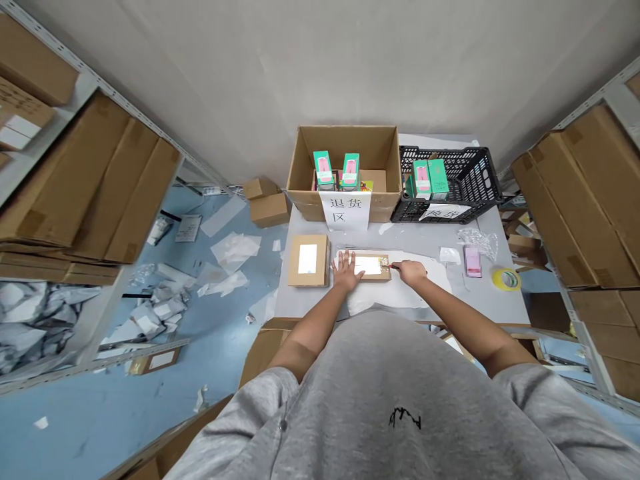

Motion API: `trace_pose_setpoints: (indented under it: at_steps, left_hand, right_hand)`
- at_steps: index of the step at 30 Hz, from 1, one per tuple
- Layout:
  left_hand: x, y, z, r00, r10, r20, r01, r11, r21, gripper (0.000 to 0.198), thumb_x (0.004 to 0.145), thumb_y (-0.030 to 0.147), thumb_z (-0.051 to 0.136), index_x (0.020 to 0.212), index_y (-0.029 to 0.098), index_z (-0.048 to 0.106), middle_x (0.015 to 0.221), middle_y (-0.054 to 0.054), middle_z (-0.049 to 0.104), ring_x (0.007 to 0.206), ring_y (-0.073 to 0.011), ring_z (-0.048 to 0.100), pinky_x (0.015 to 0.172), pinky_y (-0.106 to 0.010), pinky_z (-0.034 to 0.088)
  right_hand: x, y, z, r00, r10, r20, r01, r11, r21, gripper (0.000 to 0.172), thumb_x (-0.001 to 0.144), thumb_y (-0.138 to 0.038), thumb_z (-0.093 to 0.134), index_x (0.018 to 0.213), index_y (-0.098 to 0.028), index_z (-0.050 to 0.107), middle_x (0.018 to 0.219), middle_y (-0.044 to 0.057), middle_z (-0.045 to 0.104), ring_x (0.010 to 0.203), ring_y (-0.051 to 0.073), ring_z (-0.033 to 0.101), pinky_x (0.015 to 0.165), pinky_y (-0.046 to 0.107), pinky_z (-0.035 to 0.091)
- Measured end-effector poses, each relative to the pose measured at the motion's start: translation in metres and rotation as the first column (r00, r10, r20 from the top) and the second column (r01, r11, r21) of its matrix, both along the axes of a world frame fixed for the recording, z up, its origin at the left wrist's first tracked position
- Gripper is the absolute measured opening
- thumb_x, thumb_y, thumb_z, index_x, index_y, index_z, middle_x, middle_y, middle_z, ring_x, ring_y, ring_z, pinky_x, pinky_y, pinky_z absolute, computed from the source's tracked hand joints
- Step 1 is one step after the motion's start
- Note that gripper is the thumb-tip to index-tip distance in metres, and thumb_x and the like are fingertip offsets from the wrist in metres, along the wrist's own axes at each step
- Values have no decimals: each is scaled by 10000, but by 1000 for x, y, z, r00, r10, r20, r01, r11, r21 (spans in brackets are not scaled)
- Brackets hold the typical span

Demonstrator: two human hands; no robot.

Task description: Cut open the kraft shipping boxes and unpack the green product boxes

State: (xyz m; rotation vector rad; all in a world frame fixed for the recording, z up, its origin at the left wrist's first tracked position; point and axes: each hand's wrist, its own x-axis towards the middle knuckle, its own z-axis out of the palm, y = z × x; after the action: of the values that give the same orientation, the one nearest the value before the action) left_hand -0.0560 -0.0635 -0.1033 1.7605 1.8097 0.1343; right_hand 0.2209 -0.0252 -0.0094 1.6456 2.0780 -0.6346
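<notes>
A small flat cardboard box point(367, 275) with a white label lies on a white sheet point(420, 293) on the table. My left hand point(346, 272) presses on the box's left end, its fingers spread flat. In my right hand point(412, 272), fingers closed, is a slim dark box cutter point(395, 267). Its tip meets the taped right end of the box; the blade is too small to make out. To the left of my left hand sits a squarer closed cardboard box point(295, 261) with a white label.
At the back of the table point(310, 303) stand an open carton point(295, 193) and a black plastic crate point(493, 177), both holding green-and-pink boxes. A pink packet point(473, 261), clear wrap point(480, 241) and a yellow tape roll point(506, 279) lie at right. Loaded shelves flank both sides.
</notes>
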Motion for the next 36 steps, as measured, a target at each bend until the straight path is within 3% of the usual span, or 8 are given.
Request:
trace_pose_setpoints:
  at_steps: [5, 8, 12, 15, 19, 26, 31, 36]
  left_hand:
    - [1, -3, 3, 1000, 16, -7, -16, 999, 33, 975, 1036, 700, 518, 1839, 269, 173, 1906, -99, 126, 1762, -352, -118, 1377, -652, -131]
    - [3, -4, 4, 1000, 20, -21, -18, 996, 92, 961, 1033, 666, 553, 1819, 197, 259, 1873, -166, 237, 1763, -395, -22, 1384, -634, -137]
    - [6, 3, 5, 999, 43, -27, -39, 989, 141, 873, 1052, 642, 550, 1763, 160, 392, 1774, -221, 416, 1727, -427, 163, 1396, -622, -125]
    - [5, 12, 5, 999, -30, -16, 31, 990, 138, 794, 1071, 613, 536, 1737, 191, 449, 1734, -206, 467, 1694, -400, 251, 1409, -598, -93]
    - [1, 20, 7, 978, -205, 36, 200, 974, 110, 712, 1084, 547, 531, 1748, 303, 451, 1668, -135, 547, 1623, -351, 368, 1421, -543, -2]
    - [-4, 34, 8, 969, -245, -33, 246, 968, 56, 740, 1085, 558, 542, 1777, 338, 400, 1598, -150, 573, 1524, -381, 436, 1337, -520, 207]
    - [-15, 47, 8, 941, -337, -17, 338, 940, 38, 711, 1118, 582, 469, 1786, 361, 369, 1557, -142, 602, 1494, -359, 454, 1313, -475, 238]
    - [-17, 46, 7, 934, -356, -26, 357, 933, 51, 753, 1106, 619, 504, 1792, 344, 357, 1528, -161, 608, 1461, -368, 478, 1299, -474, 239]
  right_hand:
    - [28, -5, 5, 998, -58, -10, 58, 998, 19, 430, 1141, -383, 464, 1441, -387, 772, 1313, 96, 804, 1149, 309, 742, 914, 377, 510]
    - [34, -7, 4, 984, -158, -84, 160, 987, 27, 412, 1132, -451, 495, 1428, -370, 770, 1317, 67, 817, 1183, 306, 741, 908, 359, 522]
    - [18, -8, -8, 867, -431, -252, 447, 895, 9, 479, 1111, -571, 530, 1495, -330, 684, 1367, 52, 800, 1210, 282, 747, 894, 322, 544]
    - [-6, -7, -26, 771, -550, -322, 560, 826, -70, 573, 1016, -622, 689, 1480, -288, 655, 1375, 71, 790, 1199, 273, 753, 900, 312, 557]
    - [-31, -4, -51, 739, -577, -348, 576, 809, -118, 637, 930, -549, 806, 1471, -266, 627, 1382, 86, 782, 1201, 260, 757, 929, 323, 577]
    - [-37, 11, -72, 710, -642, -288, 631, 762, -142, 680, 834, -461, 885, 1439, -267, 642, 1370, 95, 789, 1206, 270, 768, 930, 332, 593]
    - [-38, 8, -80, 603, -700, -382, 677, 703, -218, 647, 854, -472, 852, 1420, -234, 647, 1385, 113, 781, 1192, 264, 770, 938, 320, 597]
    - [-37, 3, -82, 530, -758, -380, 727, 637, -257, 742, 824, -478, 905, 1449, -202, 616, 1440, 151, 749, 1247, 272, 747, 982, 318, 590]
